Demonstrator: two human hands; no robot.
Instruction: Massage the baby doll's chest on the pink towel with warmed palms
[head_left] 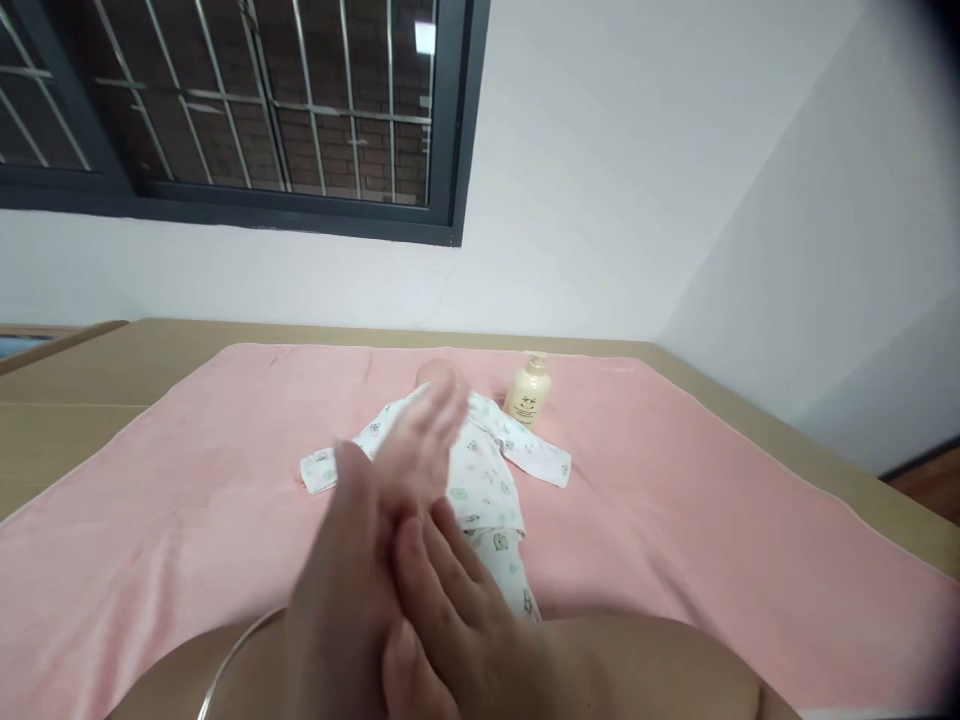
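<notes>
My left hand (352, 560) is raised in the middle of the view, its fingers stretched out and blurred by motion. Against its palm lies my right hand (465, 600), with the fingers straight and flat. Nothing shows between the two palms. Beyond them, a baby-sized figure, a doll or a baby, lies in a white printed top (487, 470) and matching printed trousers (506, 560). Its sleeves spread out to both sides, and my hands cover part of its body and head. A cream-coloured pump bottle (528, 392) stands beside the figure's right-hand shoulder in the picture.
A pink blanket (637, 480) covers most of the light wooden surface (90, 375). White walls (600, 170) rise behind it and at the right. At the upper left is a dark-framed window (450, 130) with metal bars.
</notes>
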